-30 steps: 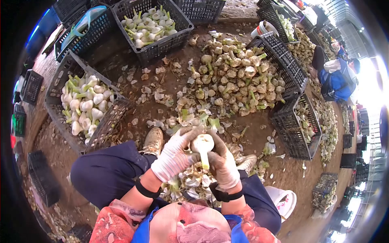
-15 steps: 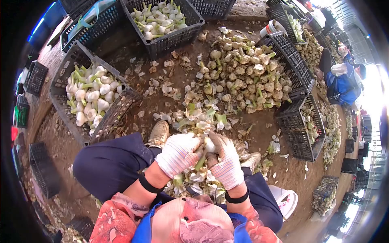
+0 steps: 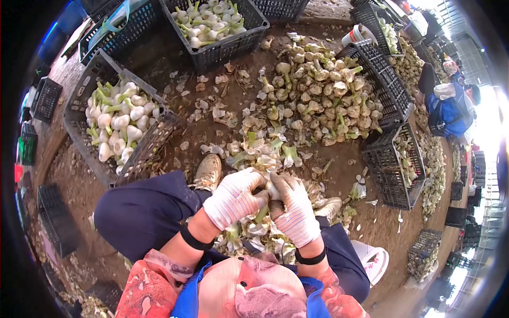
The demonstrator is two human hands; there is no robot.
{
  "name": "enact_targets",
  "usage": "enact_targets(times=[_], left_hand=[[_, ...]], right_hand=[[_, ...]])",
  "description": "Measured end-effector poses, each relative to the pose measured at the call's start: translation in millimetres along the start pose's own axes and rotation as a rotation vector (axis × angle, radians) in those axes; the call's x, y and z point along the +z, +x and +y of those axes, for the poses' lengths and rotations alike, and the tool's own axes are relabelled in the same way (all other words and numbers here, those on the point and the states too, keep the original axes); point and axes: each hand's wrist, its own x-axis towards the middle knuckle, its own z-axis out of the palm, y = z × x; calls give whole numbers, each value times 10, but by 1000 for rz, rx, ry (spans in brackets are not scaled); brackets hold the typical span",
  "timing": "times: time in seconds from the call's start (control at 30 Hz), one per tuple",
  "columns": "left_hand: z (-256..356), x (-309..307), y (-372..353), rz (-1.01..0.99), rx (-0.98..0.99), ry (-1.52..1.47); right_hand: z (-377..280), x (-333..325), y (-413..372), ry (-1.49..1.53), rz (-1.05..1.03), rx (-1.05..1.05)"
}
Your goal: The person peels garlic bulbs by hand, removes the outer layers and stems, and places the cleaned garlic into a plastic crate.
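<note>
My left hand (image 3: 232, 197) and my right hand (image 3: 295, 211), both in striped white work gloves with dirty fingertips, meet between my knees. Between their curled fingers is a white garlic bulb (image 3: 273, 191), mostly covered, its green stem (image 3: 261, 213) pointing down toward me. The left fingers press against the bulb's left side; those of the right hand wrap its right side. Peeled skins and leaf scraps (image 3: 260, 233) lie beneath the hands. Just beyond them is another strip of garlic skins (image 3: 265, 155).
Unpeeled garlic bulbs (image 3: 323, 95) are heaped ahead to the right, against tipped black crates (image 3: 379, 79). Cleaned garlic fills a crate (image 3: 146, 151) at left and another crate (image 3: 228, 50) farther ahead. A white bucket (image 3: 377, 265) stands by my right knee. A person in blue (image 3: 450, 111) sits far right.
My left hand has shifted slightly up and left, and less of the garlic bulb shows between the fingers. My right hand stays nearly in place on it.
</note>
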Motion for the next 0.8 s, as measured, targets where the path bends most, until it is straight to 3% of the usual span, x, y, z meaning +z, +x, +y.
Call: enact_targets(times=[0.1,0.17,0.23,0.27,0.3,0.37,0.5,0.53,0.57,0.67,0.7,0.73,0.8], left_hand=[[-186,40,7,5,22,-37],[-203,72,5,11,55,-36],[-146,101,26,128,-82,-131],[-91,69,17,45,-366,-311],[-90,70,25,44,-360,-310],[-135,66,9,127,-577,-855],[-303,146,-38,204,-505,-1133],[-302,137,-45,168,-459,-1182],[-286,126,-40,170,-457,-1182],[-37,80,20,61,-375,-774],[20,84,43,53,-308,-536],[-3,99,28,52,-253,-490],[-88,142,13,50,-203,-448]], right_hand=[[0,11,-31,48,-34,15],[1,35,-74,251,-34,127],[16,54,-104,358,-29,190],[15,56,-119,466,-26,254],[-12,47,-124,462,-21,251],[-83,26,-116,762,44,482],[-80,35,-126,1079,185,621],[-93,49,-114,1088,219,576],[-84,53,-106,1087,217,573],[-21,96,-102,943,231,540],[23,110,-106,671,214,416],[58,126,-117,400,191,291],[83,167,-137,468,187,320]])
